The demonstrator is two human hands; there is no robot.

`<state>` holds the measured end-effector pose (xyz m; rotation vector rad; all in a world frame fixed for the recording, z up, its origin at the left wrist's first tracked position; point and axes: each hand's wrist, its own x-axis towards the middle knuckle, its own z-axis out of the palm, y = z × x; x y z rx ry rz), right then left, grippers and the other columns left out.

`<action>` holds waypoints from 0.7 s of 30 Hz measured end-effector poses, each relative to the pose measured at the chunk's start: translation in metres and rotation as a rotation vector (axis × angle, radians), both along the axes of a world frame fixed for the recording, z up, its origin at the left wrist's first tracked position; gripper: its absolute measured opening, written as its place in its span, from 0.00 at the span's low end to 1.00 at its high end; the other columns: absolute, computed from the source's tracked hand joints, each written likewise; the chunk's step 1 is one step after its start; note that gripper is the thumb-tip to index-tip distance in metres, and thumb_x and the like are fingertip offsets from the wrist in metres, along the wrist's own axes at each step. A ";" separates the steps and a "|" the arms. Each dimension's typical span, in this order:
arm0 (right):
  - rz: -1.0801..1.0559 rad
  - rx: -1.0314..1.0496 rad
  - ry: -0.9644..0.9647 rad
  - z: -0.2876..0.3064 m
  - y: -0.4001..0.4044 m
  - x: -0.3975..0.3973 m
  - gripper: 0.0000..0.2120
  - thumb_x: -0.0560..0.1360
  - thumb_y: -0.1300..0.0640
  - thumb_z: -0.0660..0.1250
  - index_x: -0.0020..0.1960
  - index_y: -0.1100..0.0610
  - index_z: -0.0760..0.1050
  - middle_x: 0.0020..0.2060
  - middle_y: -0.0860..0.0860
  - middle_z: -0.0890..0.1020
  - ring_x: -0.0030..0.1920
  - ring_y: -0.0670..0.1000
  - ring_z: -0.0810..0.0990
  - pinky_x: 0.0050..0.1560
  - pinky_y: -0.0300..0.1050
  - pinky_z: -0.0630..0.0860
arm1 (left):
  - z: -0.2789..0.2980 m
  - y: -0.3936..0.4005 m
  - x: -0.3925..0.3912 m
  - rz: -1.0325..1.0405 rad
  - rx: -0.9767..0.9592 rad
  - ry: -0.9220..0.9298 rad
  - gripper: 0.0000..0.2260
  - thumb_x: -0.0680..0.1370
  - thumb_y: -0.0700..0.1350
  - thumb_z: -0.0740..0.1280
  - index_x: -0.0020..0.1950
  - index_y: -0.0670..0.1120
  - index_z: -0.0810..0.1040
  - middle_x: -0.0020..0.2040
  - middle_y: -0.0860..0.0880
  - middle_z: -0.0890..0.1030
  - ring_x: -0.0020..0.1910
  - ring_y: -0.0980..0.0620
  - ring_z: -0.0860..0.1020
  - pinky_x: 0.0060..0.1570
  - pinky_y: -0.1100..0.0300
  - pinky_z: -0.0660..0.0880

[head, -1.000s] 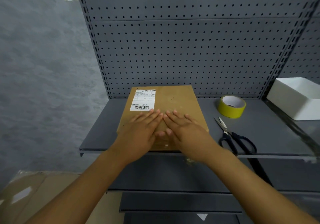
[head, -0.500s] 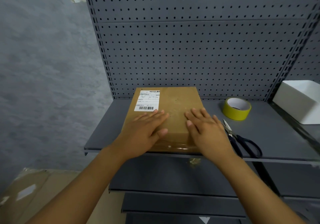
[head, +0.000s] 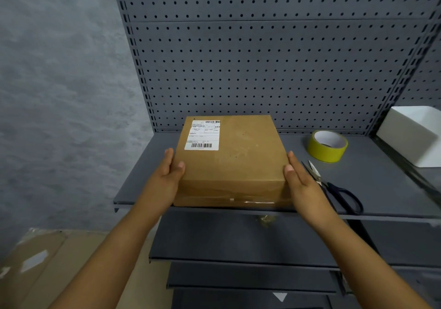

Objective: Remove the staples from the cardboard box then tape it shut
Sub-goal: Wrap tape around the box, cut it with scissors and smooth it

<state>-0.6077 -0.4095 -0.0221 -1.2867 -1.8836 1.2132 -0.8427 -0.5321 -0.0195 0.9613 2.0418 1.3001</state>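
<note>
On the box, hands have slid from top to sides.

Two bare forearms with no sleeves in view, left hand and right hand ungloved, short plain fingernails showing on both thumbs

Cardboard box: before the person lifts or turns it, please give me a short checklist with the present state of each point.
1. Left hand against the left side of the cardboard box, thumb on top: ok.
2. Right hand against the right side: ok.
3. Clear tape along the near face: ok.
4. Staples all removed: cannot tell.
5. Scissors lie close beside the right hand, in the way of a turn: not ok.
6. Yellow tape roll apart from the box on the shelf: ok.
</note>
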 end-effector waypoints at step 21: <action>0.008 0.442 -0.161 0.010 0.026 -0.007 0.17 0.81 0.53 0.57 0.67 0.55 0.73 0.68 0.49 0.74 0.65 0.47 0.72 0.64 0.41 0.65 | 0.014 0.002 -0.006 -0.181 -0.245 0.364 0.23 0.83 0.54 0.50 0.78 0.55 0.51 0.77 0.50 0.59 0.72 0.48 0.64 0.67 0.55 0.64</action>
